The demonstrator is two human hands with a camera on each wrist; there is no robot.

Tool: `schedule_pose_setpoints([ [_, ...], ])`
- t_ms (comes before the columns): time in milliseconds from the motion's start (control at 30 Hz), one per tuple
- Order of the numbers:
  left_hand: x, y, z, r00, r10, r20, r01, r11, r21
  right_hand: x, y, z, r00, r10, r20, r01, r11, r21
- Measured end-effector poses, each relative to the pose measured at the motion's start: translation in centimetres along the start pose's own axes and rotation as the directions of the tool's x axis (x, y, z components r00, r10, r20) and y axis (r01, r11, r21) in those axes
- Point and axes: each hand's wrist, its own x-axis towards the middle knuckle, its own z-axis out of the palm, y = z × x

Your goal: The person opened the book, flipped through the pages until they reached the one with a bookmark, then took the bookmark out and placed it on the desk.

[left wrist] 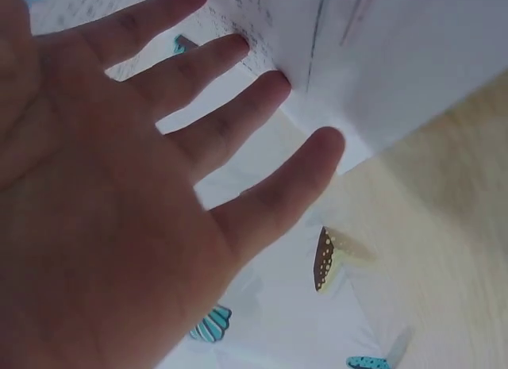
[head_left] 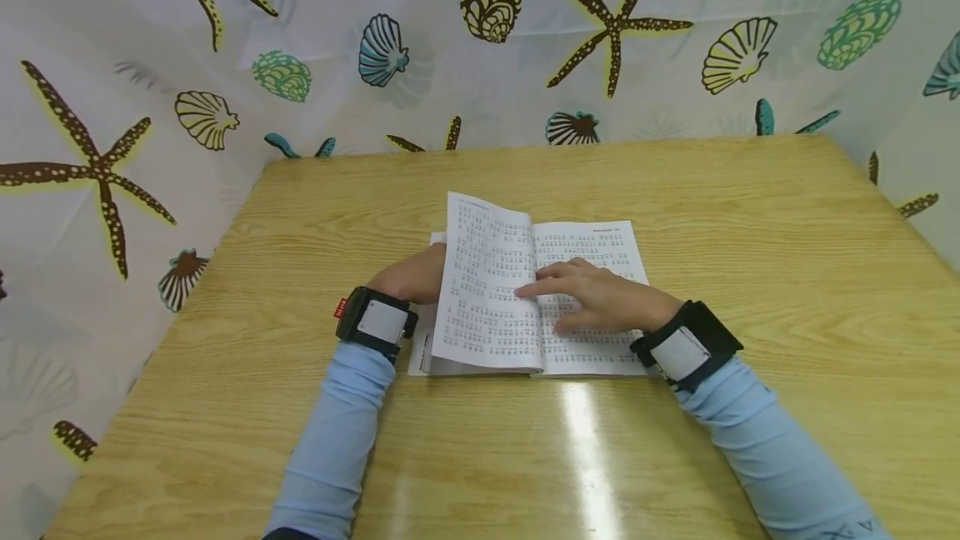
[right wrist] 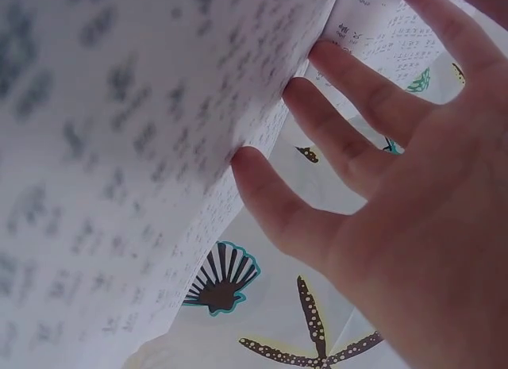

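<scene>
An open book (head_left: 611,244) with small printed text lies in the middle of the table. Its left-side page (head_left: 483,298) stands raised and slightly curved. My left hand (head_left: 416,273) reaches behind that page, so its fingers are hidden in the head view. Seen from the left wrist, the left hand's fingers (left wrist: 238,135) are spread and nearly straight, with tips right at the paper. Over the right page my right hand (head_left: 600,298) lies with its index finger stretched to the raised page near the spine. Its fingertips (right wrist: 248,164) meet the paper in the right wrist view.
Light wood table (head_left: 315,215) surrounds the book. A white curtain (head_left: 315,15) with printed shells and starfish hangs along the back and sides. Both wrists carry black straps (head_left: 686,348) with pale plates, and the sleeves (head_left: 330,432) are light blue.
</scene>
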Motion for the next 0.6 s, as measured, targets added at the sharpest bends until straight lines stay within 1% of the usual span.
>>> schedule_pose_setpoints([
  [33, 0.0, 0.0, -0.1, 0.999, -0.012, -0.036, 0.013, 1.0, 0.02, 0.0, 0.0, 0.0, 1.0, -0.001, -0.001, 0.001, 1.0, 0.001],
  [67, -0.1, 0.0, -0.3, 0.996, -0.03, -0.089, 0.035, 0.998, 0.053, 0.0, 0.0, 0.0, 1.0, -0.001, -0.001, 0.001, 1.0, 0.003],
  [100, -0.1, 0.1, -0.4, 0.987, -0.05, -0.154, 0.064, 0.994, 0.089, 0.0, 0.0, 0.0, 1.0, -0.001, -0.002, 0.001, 1.0, 0.004],
  [133, -0.2, 0.1, -0.5, 0.97, -0.071, -0.231, 0.099, 0.989, 0.112, 0.0, 0.0, 0.0, 1.0, 0.0, -0.001, 0.0, 1.0, 0.008],
  [167, -0.3, 0.1, -0.6, 0.945, -0.101, -0.311, 0.144, 0.983, 0.118, 0.0, 0.0, 0.0, 1.0, 0.001, 0.0, -0.001, 1.0, 0.01],
  [200, -0.3, 0.2, -0.7, 0.913, -0.132, -0.386, 0.186, 0.977, 0.107, 0.0, 0.1, 0.0, 1.0, 0.001, 0.0, -0.001, 1.0, 0.01],
  [233, -0.3, 0.2, -0.7, 0.881, -0.146, -0.45, 0.208, 0.974, 0.092, 0.0, 0.1, 0.0, 1.0, 0.002, 0.002, -0.002, 1.0, 0.01],
  [267, -0.3, 0.3, -0.7, 0.852, -0.155, -0.5, 0.22, 0.973, 0.073, 0.0, 0.1, 0.0, 1.0, 0.003, 0.003, -0.003, 1.0, 0.01],
  [300, -0.2, 0.3, -0.7, 0.835, -0.154, -0.528, 0.213, 0.976, 0.053, 0.0, 0.1, 0.0, 1.0, 0.004, 0.004, -0.004, 1.0, 0.008],
  [333, -0.2, 0.3, -0.7, 0.833, -0.15, -0.532, 0.199, 0.979, 0.036, 0.0, 0.1, 0.0, 1.0, 0.004, 0.006, -0.005, 1.0, 0.009],
  [367, -0.1, 0.3, -0.7, 0.847, -0.143, -0.513, 0.181, 0.983, 0.025, 0.0, 0.1, 0.0, 1.0, 0.004, 0.007, -0.004, 1.0, 0.007],
  [400, 0.0, 0.4, -0.6, 0.871, -0.126, -0.474, 0.157, 0.987, 0.026, 0.0, 0.1, 0.0, 1.0, 0.004, 0.007, -0.004, 1.0, 0.008],
  [433, 0.2, 0.4, -0.5, 0.904, -0.11, -0.414, 0.137, 0.99, 0.036, 0.0, 0.1, -0.1, 1.0, 0.004, 0.008, -0.004, 1.0, 0.008],
  [467, 0.3, 0.4, -0.4, 0.937, -0.095, -0.335, 0.119, 0.992, 0.051, 0.0, 0.1, -0.1, 1.0, 0.003, 0.007, -0.003, 1.0, 0.007],
  [500, 0.5, 0.5, -0.3, 0.966, -0.09, -0.242, 0.109, 0.992, 0.064, 0.0, 0.1, -0.1, 1.0, 0.001, 0.007, -0.001, 1.0, 0.008],
  [533, 0.5, 0.6, -0.2, 0.984, -0.097, -0.148, 0.109, 0.991, 0.077, 0.0, 0.1, -0.1, 1.0, -0.001, 0.007, 0.001, 1.0, 0.009],
  [567, 0.6, 0.6, -0.1, 0.992, -0.107, -0.066, 0.113, 0.989, 0.093, 0.0, 0.1, -0.1, 1.0, -0.003, 0.006, 0.003, 1.0, 0.008],
  [600, 0.7, 0.7, 0.0, 0.993, -0.12, -0.001, 0.119, 0.987, 0.109, 0.0, 0.1, 0.0, 1.0, -0.005, 0.006, 0.005, 1.0, 0.008],
])
